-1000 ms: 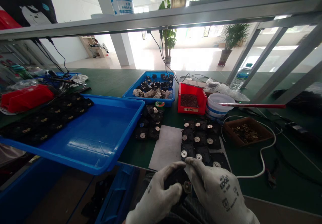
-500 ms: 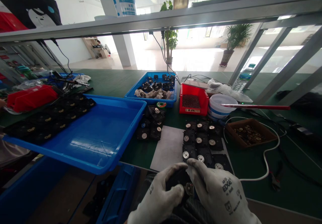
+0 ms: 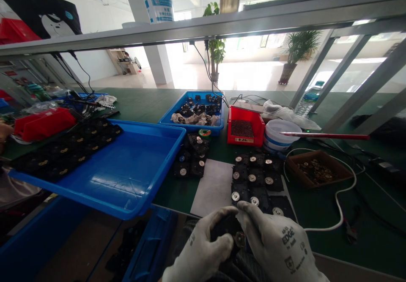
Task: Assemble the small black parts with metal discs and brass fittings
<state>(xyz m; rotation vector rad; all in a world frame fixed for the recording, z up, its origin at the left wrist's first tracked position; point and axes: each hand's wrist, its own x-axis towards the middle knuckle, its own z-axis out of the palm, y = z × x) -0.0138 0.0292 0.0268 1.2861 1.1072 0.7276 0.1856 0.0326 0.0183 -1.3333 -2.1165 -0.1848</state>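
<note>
The single view looks forward and slightly down from the wearer's head at the green bench [image 3: 139, 104]. The left hand [image 3: 204, 246] and right hand [image 3: 277, 244] appear close at the bottom, the shelf [image 3: 190, 31] spans above, and the floor [image 3: 250, 72] lies far beyond.

At lower centre, a white sheet [image 3: 211, 189] offers a lane between black parts [image 3: 260, 181]; beyond, a red bin [image 3: 245, 140] and plastic tub [image 3: 279, 140] (red stick [image 3: 336, 136] jutting rightward) bar the way at centre right.

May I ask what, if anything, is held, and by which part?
The left hand holds a black part by its left side; for the right hand, unclear.
</note>
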